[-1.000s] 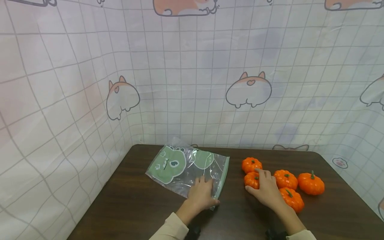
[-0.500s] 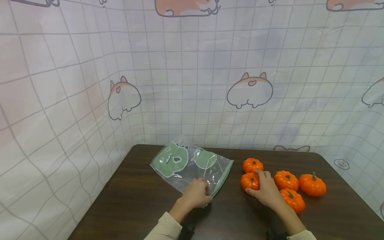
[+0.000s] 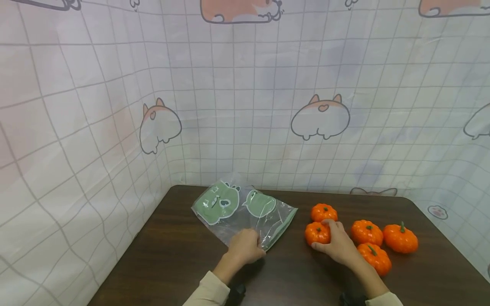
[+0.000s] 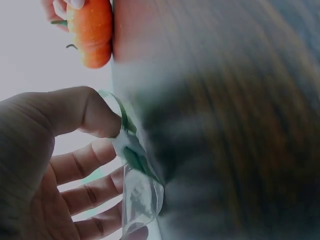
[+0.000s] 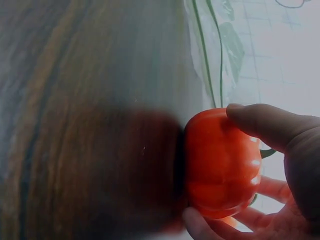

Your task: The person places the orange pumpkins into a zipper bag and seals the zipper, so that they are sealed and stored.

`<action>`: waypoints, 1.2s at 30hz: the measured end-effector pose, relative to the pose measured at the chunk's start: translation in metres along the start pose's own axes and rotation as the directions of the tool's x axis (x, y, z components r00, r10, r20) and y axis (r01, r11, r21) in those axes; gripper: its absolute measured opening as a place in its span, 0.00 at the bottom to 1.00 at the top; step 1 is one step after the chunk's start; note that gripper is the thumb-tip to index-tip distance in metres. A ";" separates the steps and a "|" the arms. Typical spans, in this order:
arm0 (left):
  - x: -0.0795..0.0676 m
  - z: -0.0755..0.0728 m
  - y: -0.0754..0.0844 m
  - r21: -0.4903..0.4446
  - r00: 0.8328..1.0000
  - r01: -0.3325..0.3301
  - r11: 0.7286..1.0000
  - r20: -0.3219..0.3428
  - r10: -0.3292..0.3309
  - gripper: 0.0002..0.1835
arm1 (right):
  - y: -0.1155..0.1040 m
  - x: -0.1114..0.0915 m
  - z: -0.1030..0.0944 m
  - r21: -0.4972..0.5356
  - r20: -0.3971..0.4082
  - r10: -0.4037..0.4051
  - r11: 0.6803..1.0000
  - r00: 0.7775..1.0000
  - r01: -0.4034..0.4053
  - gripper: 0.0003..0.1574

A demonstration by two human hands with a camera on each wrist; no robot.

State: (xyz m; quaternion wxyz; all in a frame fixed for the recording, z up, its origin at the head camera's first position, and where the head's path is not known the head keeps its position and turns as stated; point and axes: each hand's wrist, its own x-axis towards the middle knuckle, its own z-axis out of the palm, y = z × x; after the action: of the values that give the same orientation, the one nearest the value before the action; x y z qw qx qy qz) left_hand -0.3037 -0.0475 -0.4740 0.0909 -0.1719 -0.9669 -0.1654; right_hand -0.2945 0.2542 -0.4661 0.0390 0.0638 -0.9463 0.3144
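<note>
A clear plastic bag [image 3: 250,219] with green cartoon animal prints and a green edge lies at the back middle of the dark table. My left hand [image 3: 244,246] pinches its near corner; in the left wrist view thumb and forefinger meet on the green edge, and the bag's clear film [image 4: 142,195] hangs below them. With thumb and fingers around its sides, my right hand [image 3: 338,244] holds a small orange pumpkin [image 3: 317,234]. Up close in the right wrist view, that pumpkin [image 5: 220,165] sits low at the tabletop; some fingers are partly hidden behind it.
Behind the held pumpkin stands another pumpkin [image 3: 323,211]. To the right of my right hand are three more: one pumpkin [image 3: 366,232], a nearer pumpkin [image 3: 374,259] and a far-right pumpkin [image 3: 400,239]. A grid-patterned cloth [image 3: 245,140] hangs behind the brown wooden table [image 3: 160,259].
My left hand has drawn in toward the left and now pinches the bag's corner; the bag shifted slightly. My right hand has moved the pumpkin a little left, away from the one behind.
</note>
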 end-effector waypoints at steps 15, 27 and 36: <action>0.007 0.000 0.005 0.004 0.981 -0.141 0.990 -0.131 0.140 0.13 | -0.004 0.004 0.004 0.000 -0.028 -0.017 1.000 0.999 0.017 0.52; 0.010 0.005 0.011 0.095 0.976 -0.123 0.988 -0.169 0.138 0.18 | -0.011 0.016 0.004 0.067 -0.086 -0.084 0.994 0.993 0.089 0.52; 0.013 0.005 0.013 0.121 0.957 -0.166 0.979 -0.220 0.189 0.21 | -0.021 0.023 0.002 0.139 -0.092 -0.079 0.986 0.993 0.092 0.52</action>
State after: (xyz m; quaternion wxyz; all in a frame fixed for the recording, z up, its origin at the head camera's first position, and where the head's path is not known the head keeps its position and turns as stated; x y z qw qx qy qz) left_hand -0.3112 -0.0302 -0.4721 0.2253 -0.2330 -0.9376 -0.1261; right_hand -0.3139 0.2335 -0.4528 0.0887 0.0933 -0.9152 0.3819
